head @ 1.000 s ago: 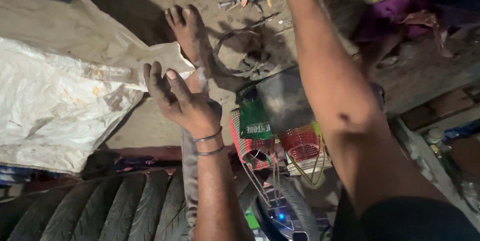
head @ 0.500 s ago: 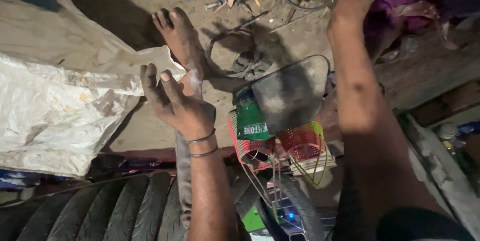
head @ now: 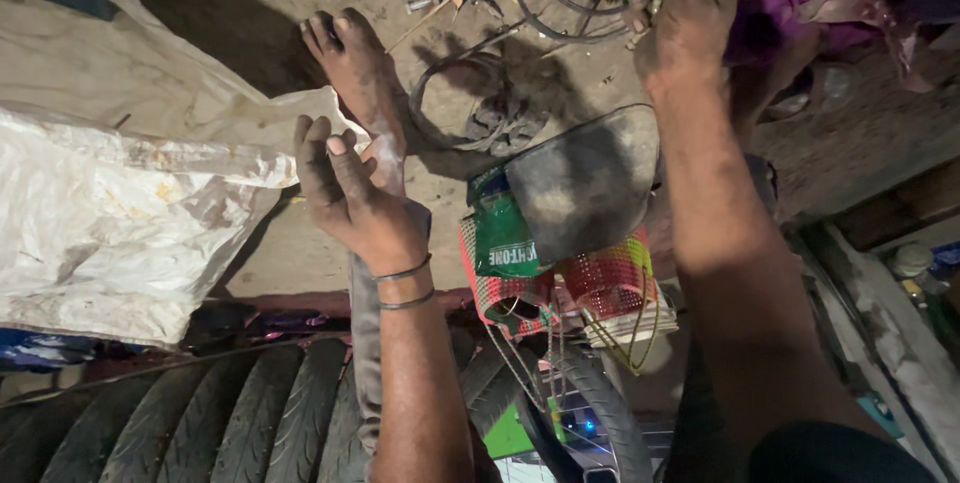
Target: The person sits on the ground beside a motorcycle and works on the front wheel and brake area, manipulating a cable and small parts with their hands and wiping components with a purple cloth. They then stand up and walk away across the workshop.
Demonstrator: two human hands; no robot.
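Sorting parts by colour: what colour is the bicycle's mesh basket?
Red mesh basket with yellow-green rim trim, seen in the head view.

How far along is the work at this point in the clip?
Done: nothing looks finished; I cannot tell any completed step. In hand: nothing. The left hand and right hand are both open and empty, raised above the bicycle saddle. Left: a rubber loop, a wheel rim and small tools lie loose on the dirt ground.
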